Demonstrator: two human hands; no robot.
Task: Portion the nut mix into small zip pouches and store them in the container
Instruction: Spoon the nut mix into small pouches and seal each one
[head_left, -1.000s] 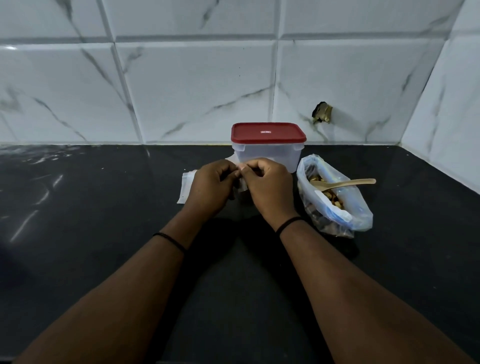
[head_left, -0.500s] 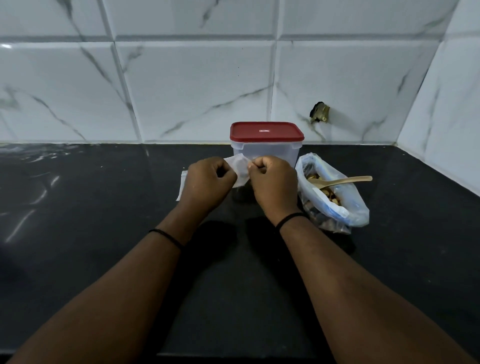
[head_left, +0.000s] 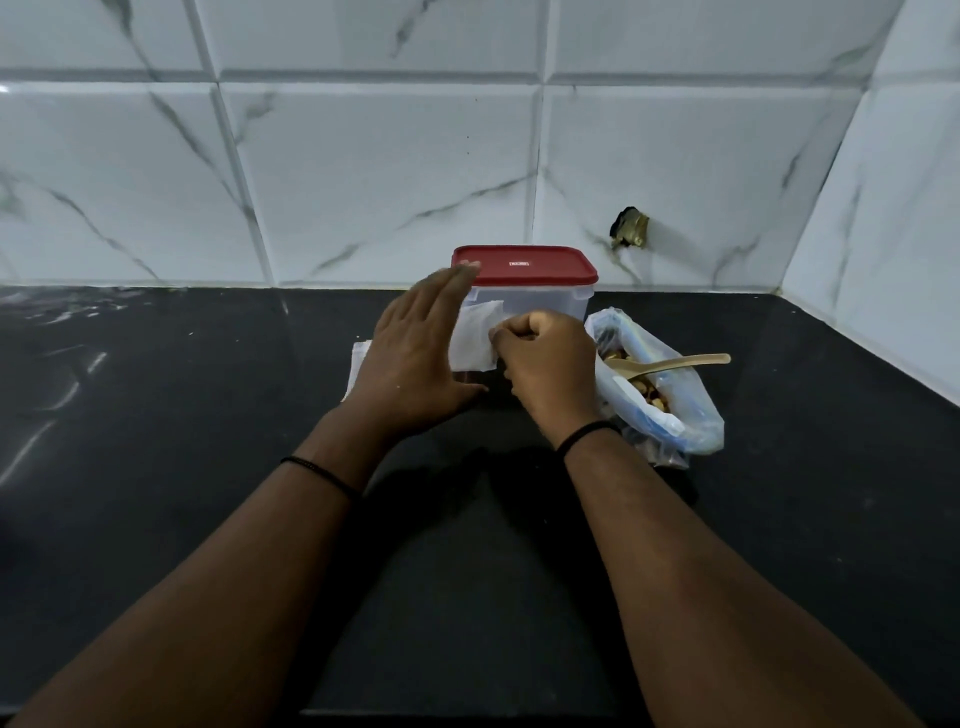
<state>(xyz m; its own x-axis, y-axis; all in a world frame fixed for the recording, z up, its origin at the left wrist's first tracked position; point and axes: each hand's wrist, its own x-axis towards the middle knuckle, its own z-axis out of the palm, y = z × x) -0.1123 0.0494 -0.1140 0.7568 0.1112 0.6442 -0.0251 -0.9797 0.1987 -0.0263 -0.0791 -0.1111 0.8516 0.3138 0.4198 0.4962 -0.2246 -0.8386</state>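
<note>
Now right hand (head_left: 548, 366) pinches pouch (head_left: 475, 338); left hand (head_left: 415, 358) flat.

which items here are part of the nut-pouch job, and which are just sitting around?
In the job:
small zip pouch, pinched by the right hand
left hand, open beside it
spare pouches under the left hand
bag of nut mix with wooden spoon
red-lidded container, lid on

Just there:
brass wall fitting
black countertop
</note>
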